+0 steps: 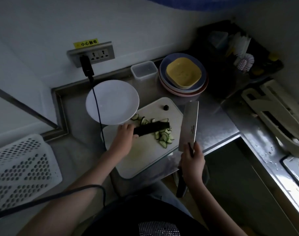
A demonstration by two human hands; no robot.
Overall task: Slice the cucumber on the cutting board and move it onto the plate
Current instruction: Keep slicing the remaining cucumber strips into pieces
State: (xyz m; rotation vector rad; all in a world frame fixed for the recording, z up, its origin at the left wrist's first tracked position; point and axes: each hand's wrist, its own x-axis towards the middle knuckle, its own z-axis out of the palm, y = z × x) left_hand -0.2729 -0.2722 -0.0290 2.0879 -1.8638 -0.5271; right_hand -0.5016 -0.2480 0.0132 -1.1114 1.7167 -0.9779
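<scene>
Cucumber (151,129), a long dark piece, lies across the middle of the cutting board (142,159), w/ its cut end pointing right. Thin slices (165,137) piled just beside that end, a few more scattered behind it toward the plate. Small dark stub (166,107) sits alone at the board's far corner, prob. the trimmed tip.

Step in hand: slicing, mid-way by the look of it. A good length of cucumber is uncut, and nothing's on the white plate (111,92) yet, which overlaps the board's far-left edge.

Left hand (125,133) is curled over the cucumber's left end, fingers wrapped round it, pinning it to the board. Right hand (192,159) is closed round the cleaver (188,126) where blade meets handle. Blade's up off the board, off to the right of the slices, tip pointing away, not touching the cucumber.

Next move, I'd say: bring the blade back over the cut end, line it up close to the edge for a thin slice, keep the left fingers well back. Slices look wet and floppy, so the transfer prob. needs a scoop on the flat of the blade.

Around: stacked plates w/ a yellow dish (183,72) behind, clear container (144,69), black cable (98,113) trailing across the plate, perforated basket (21,167) far left.
</scene>
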